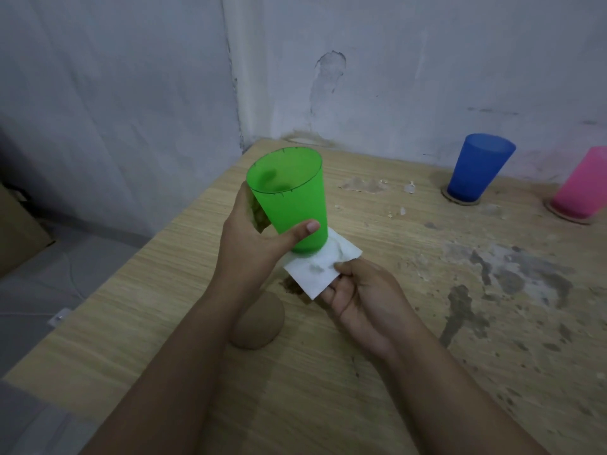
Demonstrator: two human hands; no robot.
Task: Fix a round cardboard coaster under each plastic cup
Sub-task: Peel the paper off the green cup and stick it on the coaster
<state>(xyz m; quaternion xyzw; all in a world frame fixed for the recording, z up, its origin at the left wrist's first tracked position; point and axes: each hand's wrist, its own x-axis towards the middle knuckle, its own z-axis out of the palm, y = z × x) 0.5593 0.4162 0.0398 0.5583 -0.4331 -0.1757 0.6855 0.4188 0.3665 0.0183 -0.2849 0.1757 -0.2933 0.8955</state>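
Green plastic cup: held above the counter, tilted; left hand wraps its wall. Base presses a white square sheet pinched by the right hand. Likely light, smooth, slippery; grip mid-wall. Loose cardboard coaster lies below.

**A:** quick count, how many cups we got?

**B:** three. green cup is the landmark, then a blue cup off to its right and a pink cup further right past the blue one.

**A:** and coasters?

**B:** I can make out three round cardboard ones: one under the blue, one under the pink, and a loose one on the surface below the green cup, nearer the camera.

**A:** anything else?

**B:** one white square sheet right at the green cup's base. two hands, left hand and right hand.
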